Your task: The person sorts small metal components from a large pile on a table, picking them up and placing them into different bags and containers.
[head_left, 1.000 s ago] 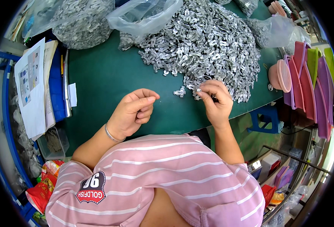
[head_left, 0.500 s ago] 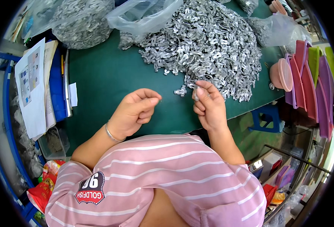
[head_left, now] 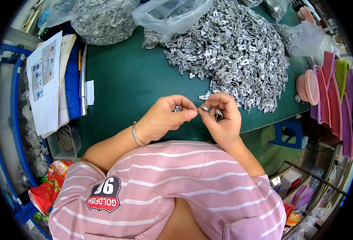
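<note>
Within our left grip (head_left: 163, 119) and right grip (head_left: 227, 125) we clasp metal links (head_left: 219, 115), apparently manipulating them; steadiness matters next.

A blue stool (head_left: 279, 128) stands on the green floor (head_left: 257, 146)

Left hand (head_left: 167, 115): centre, around grey metal piece (head_left: 177, 108)
Right hand (head_left: 224, 116): centre, holding metal bits (head_left: 219, 115)
Loose pile (head_left: 232, 52): upper centre, on green worktop (head_left: 124, 76)
</note>
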A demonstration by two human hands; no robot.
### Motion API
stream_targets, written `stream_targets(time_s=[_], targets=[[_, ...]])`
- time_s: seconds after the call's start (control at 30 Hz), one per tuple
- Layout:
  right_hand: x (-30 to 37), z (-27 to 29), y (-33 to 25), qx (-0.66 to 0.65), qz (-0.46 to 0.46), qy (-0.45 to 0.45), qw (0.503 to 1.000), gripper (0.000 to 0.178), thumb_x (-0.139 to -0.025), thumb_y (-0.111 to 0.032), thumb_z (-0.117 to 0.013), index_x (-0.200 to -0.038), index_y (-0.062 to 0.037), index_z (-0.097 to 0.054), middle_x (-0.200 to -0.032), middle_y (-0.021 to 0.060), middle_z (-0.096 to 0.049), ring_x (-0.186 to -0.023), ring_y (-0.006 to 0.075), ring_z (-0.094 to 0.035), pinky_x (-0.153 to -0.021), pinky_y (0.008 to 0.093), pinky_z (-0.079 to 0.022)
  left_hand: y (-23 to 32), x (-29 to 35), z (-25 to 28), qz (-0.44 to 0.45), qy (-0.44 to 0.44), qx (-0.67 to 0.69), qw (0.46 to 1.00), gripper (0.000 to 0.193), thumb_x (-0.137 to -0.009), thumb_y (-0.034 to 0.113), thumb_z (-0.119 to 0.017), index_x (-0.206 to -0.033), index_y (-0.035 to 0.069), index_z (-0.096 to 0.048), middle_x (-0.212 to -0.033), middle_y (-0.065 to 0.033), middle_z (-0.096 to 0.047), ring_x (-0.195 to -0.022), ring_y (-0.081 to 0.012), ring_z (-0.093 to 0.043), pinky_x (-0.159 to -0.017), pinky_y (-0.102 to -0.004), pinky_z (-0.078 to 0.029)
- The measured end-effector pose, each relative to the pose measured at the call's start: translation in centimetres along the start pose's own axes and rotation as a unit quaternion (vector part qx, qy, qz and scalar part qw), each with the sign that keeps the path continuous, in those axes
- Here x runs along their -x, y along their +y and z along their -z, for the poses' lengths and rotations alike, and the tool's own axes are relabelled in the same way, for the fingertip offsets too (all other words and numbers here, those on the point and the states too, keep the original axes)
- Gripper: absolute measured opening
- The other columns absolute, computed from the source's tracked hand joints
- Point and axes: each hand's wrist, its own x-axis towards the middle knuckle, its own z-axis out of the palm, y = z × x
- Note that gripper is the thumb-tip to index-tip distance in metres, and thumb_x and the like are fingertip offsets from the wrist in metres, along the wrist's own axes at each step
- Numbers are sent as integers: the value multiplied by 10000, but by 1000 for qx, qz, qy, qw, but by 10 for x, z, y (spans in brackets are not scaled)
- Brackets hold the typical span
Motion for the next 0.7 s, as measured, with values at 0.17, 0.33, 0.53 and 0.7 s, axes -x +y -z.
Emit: stream_targets(time_s=[0.17, 0.33, 0.53, 0.7], targets=[[0, 1, 1, 76, 10, -21, 997, 329, -714, 83, -652, -984, -16, -492, -798, 47, -577, -538, 29, -433, -465, 179, -359, -3, -1, 1, -10, 9, 0, 1000, 186, -837, 110, -625, -982, 14, -560, -759, -25, -543, -514, -9, -364, -408, -150, -241], [3, -5, 2, 105, 77, 32, 991, 355, -695, 87, -645, -993, -20, -484, -780, 65, -582, -511, 120, -507, -474, 235, -427, -1, -2, 0, 5, 7, -24, 1000, 211, -845, 138, -623, -994, 4, -554, -773, -43, -558, -520, -14, -364, -410, -153, -244], [1, -7, 1, 163, 173, 16, 971, 369, -675, 102, -639, -988, -14, -482, -764, 85, -599, -525, 188, -552, -469, 282, -450, -4, -3, 3, 19, -3, 7, 1000, 227, -856, 164, -612, -980, -20, -569, -792, -63, -570, -525, -25, -366, -422, -163, -259], [-4, -8, 1, 139, 191, -13, 972, 370, -671, 123, -624, -982, -18, -482, -848, 109, -607, -560, 196, -566, -487, 281, -456, -4, -2, 2, -4, 9, -11, 1000, 208, -851, 142, -614, -969, -26, -582, -756, -34, -560, -523, -27, -367, -429, -163, -259]])
